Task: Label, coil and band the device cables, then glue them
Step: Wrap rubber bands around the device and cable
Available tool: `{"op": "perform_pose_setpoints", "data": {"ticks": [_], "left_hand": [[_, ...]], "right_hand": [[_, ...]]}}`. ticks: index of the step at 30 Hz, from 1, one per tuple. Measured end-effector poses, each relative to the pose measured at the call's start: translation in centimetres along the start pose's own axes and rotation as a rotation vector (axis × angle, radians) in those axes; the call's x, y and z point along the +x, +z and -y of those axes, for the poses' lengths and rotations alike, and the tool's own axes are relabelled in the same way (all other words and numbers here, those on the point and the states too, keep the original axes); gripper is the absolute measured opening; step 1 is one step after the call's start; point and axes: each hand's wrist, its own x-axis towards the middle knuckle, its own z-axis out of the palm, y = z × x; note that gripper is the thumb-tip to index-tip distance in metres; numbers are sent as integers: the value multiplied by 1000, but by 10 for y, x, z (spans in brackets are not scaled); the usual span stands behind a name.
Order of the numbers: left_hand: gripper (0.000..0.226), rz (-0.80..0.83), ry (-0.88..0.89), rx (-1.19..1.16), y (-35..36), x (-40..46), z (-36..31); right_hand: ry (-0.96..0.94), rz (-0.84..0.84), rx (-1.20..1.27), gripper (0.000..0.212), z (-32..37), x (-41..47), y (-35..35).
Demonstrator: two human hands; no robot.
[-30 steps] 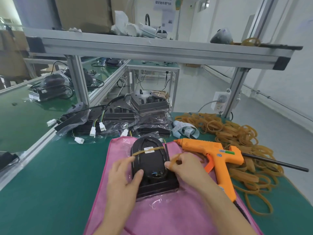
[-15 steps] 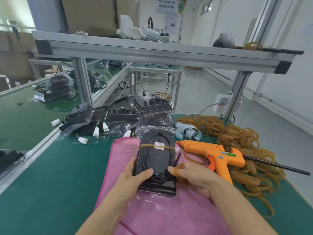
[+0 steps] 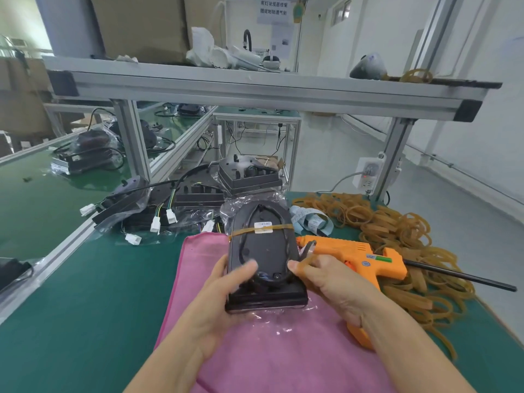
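A black device [image 3: 265, 251] in clear plastic is lifted above the pink cloth [image 3: 255, 350]. Its black cable is coiled on top, held by one tan rubber band [image 3: 241, 231] across the upper part, with a white label [image 3: 263, 226] under the band. My left hand [image 3: 224, 296] grips the device's lower left side, thumb on top. My right hand [image 3: 326, 276] pinches a second tan rubber band [image 3: 304, 260] stretched at the device's right edge. The orange glue gun [image 3: 357, 258] lies on the table just right of the device.
A big heap of tan rubber bands [image 3: 397, 236] covers the table's right side. More bagged black devices with white connectors [image 3: 158, 211] lie at the back left. A strip of blue-white labels [image 3: 312, 219] lies behind the glue gun. Aluminium frame posts [image 3: 133, 140] stand behind.
The device has come up off the pink cloth and nearer to me in my left hand. My right hand has pulled the second band up beside its right edge.
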Motion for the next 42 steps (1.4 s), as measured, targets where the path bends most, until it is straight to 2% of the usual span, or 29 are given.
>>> {"op": "perform_pose_setpoints", "data": {"ticks": [5, 10, 16, 20, 22, 25, 28, 32, 34, 36, 38, 42], "left_hand": [[67, 47, 73, 56, -6, 4, 2], [67, 47, 129, 59, -6, 8, 5], [76, 71, 202, 30, -14, 4, 8], [84, 83, 265, 69, -13, 4, 8], [87, 89, 275, 78, -13, 6, 7], [88, 124, 261, 83, -15, 6, 11], [88, 112, 285, 61, -15, 7, 18], [73, 42, 361, -27, -12, 9, 19], [63, 64, 388, -9, -10, 10, 19], [62, 88, 391, 24, -10, 12, 20], [74, 72, 380, 64, -12, 12, 18], [95, -44, 351, 156, -11, 9, 6]], "right_hand": [[-78, -42, -119, 34, 5, -3, 1], [-136, -94, -295, 62, 8, 0, 4], [-26, -29, 63, 52, 3, -2, 7], [76, 94, 325, 29, 3, -1, 10], [95, 111, 423, 31, -1, 0, 11], [88, 84, 427, 39, -5, 2, 14], [84, 70, 396, 36, -5, 3, 14], [74, 278, 373, 46, 0, -3, 9], [83, 236, 348, 49, 6, -3, 9], [109, 110, 356, 45, 9, 0, 14], [131, 4, 375, 34, 8, 3, 19], [117, -33, 406, 20, 10, 2, 22]]}}
